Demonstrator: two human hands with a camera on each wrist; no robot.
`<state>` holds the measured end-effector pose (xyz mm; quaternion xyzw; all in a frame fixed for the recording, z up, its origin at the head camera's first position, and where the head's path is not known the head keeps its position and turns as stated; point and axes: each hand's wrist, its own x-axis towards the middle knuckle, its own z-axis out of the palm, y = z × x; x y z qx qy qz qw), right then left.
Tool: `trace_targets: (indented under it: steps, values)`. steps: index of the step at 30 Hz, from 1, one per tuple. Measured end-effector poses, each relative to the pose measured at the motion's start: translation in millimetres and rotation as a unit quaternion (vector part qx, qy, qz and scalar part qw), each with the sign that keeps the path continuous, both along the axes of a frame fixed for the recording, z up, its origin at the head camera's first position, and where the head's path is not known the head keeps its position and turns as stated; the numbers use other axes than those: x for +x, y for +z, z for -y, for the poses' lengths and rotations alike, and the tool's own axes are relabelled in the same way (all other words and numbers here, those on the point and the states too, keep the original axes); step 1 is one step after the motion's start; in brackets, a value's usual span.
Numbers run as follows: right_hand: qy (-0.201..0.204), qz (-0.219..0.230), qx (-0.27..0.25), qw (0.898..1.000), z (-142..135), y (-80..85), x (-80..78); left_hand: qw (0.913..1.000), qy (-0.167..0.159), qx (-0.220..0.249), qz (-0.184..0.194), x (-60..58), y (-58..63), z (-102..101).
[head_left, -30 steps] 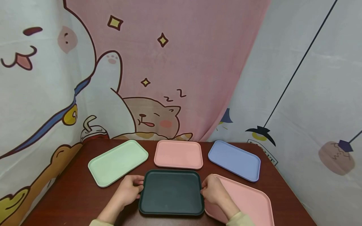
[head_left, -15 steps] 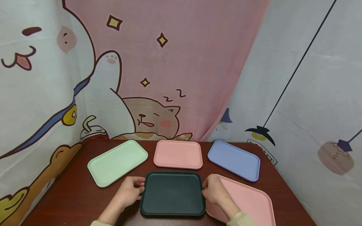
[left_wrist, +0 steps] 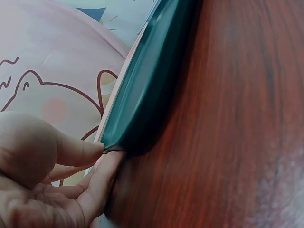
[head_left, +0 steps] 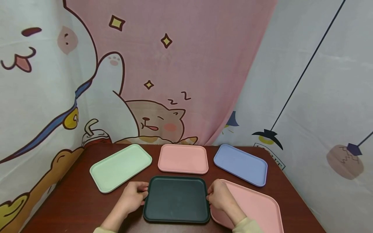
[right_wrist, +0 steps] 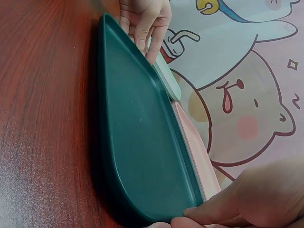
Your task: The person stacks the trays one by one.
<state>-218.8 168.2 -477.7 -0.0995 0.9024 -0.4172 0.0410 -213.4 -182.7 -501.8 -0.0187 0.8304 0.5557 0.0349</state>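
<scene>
A dark green rectangular tray with a raised rim lies level near the front middle of the table. My left hand pinches its left edge; the left wrist view has the thumb on top of the rim and a finger underneath. On the opposite short side, my right hand pinches the right edge, with its thumb over the rim in the right wrist view. A larger pink tray lies beneath the right hand and forearm, its left edge right beside the green tray.
Along the back of the brown wooden table lie a mint green tray at left, a smaller pink tray in the middle and a blue tray at right. A cartoon-printed curtain hangs behind them.
The dark green tray shifts slightly right and toward me, then slightly back left, with both hands keeping their grip. The other trays stay in place.
</scene>
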Motion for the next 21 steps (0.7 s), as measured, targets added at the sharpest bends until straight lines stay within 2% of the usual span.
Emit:
trace_targets:
  steps: [7, 12, 15, 21]
  values:
    - [0.000, -0.010, 0.002, 1.000, -3.9, 5.6, 1.8, 0.9992, 0.006, -0.033, -0.023, 0.2, 3.1, 0.0]
    - [-0.008, -0.024, -0.015, 1.000, -16.4, 12.2, 4.0, 0.9983, 0.017, -0.044, -0.033, -0.4, 15.1, -1.1]
    - [-0.026, -0.010, -0.026, 0.999, -27.5, 14.0, 6.2, 0.9991, 0.006, -0.031, -0.029, -1.2, 25.2, -4.7]
    - [-0.096, 0.027, -0.033, 0.994, -53.9, 18.3, 11.7, 0.9988, -0.042, 0.024, 0.002, -5.7, 38.3, -18.7]
